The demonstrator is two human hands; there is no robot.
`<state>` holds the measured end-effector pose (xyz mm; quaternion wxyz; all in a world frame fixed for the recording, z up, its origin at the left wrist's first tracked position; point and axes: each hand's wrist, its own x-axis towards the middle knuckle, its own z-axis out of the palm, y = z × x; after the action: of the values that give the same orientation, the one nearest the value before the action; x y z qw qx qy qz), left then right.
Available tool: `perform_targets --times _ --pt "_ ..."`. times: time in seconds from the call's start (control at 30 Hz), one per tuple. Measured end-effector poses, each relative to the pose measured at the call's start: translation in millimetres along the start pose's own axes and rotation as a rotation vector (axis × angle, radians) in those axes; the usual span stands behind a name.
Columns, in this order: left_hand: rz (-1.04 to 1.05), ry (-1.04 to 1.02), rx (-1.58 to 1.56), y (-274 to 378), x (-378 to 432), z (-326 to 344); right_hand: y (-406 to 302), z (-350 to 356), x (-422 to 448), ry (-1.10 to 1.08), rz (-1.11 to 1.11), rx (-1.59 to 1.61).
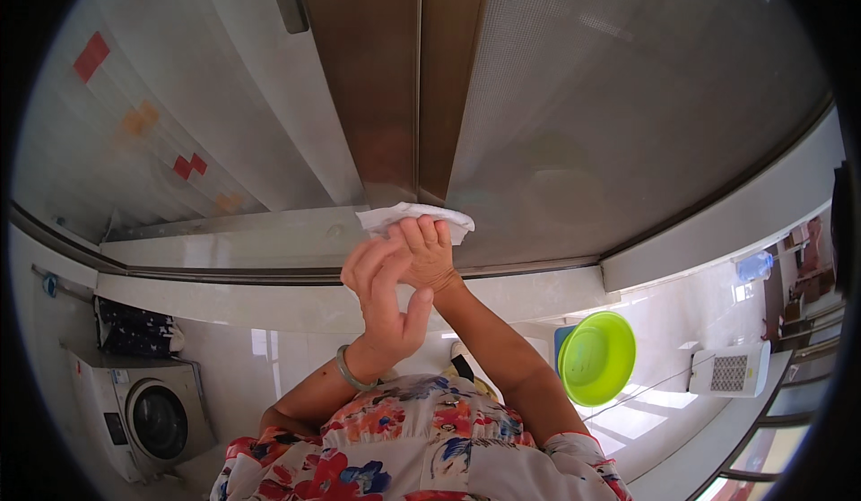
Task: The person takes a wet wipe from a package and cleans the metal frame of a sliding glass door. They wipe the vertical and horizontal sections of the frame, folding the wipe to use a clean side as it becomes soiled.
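Observation:
My right hand (430, 255) presses a white cloth (417, 217) near the foot of the brown window frame (397, 97), where two sliding panels overlap. The cloth shows beyond my fingertips on both sides. My left hand (383, 292), with a bangle (350, 370) on its wrist, is raised just left of and partly over my right hand, fingers bent and apart, nothing visible in it. A mesh screen panel (572, 97) is on the right, and a glass panel with a pale curtain (202, 97) behind it is on the left.
A pale sill (282, 302) runs below the window track (235, 275). At lower left is a front-loading washing machine (144, 413) beside a dark patterned cloth (131, 326). A green basin (597, 360) is at right, with a white boxy appliance (730, 370) and its cord farther right.

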<state>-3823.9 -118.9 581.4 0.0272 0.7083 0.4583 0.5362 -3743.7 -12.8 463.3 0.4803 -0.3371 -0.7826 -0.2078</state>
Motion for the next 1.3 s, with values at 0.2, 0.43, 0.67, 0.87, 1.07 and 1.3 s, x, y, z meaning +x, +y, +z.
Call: perform_targets --times 0.2,0.43,0.67,0.87,1.07,1.3 --pt "-0.745 0.322 -0.636 -6.0 -30.2 44.8 7.5 -50.3 16.5 -0.227 -0.120 0.136" --pt "-1.039 0.650 -0.904 7.5 0.2 95.0 40.8 -111.6 39.8 -0.377 -0.204 0.430" --pt "-1.420 0.946 -0.969 -22.2 -14.9 178.4 68.3 -114.3 -15.9 -0.587 0.034 0.431" --pt "-1.406 1.251 -1.139 -55.3 -37.2 221.0 95.1 -137.1 -37.4 -0.687 -0.007 0.399" --pt "-1.461 1.293 -0.698 -74.7 -42.0 244.1 113.0 -155.1 -83.1 -0.828 0.043 0.435" --pt "-1.304 1.091 -0.681 -130.0 -106.2 240.6 65.2 -102.4 -134.4 -1.335 -0.163 0.503"
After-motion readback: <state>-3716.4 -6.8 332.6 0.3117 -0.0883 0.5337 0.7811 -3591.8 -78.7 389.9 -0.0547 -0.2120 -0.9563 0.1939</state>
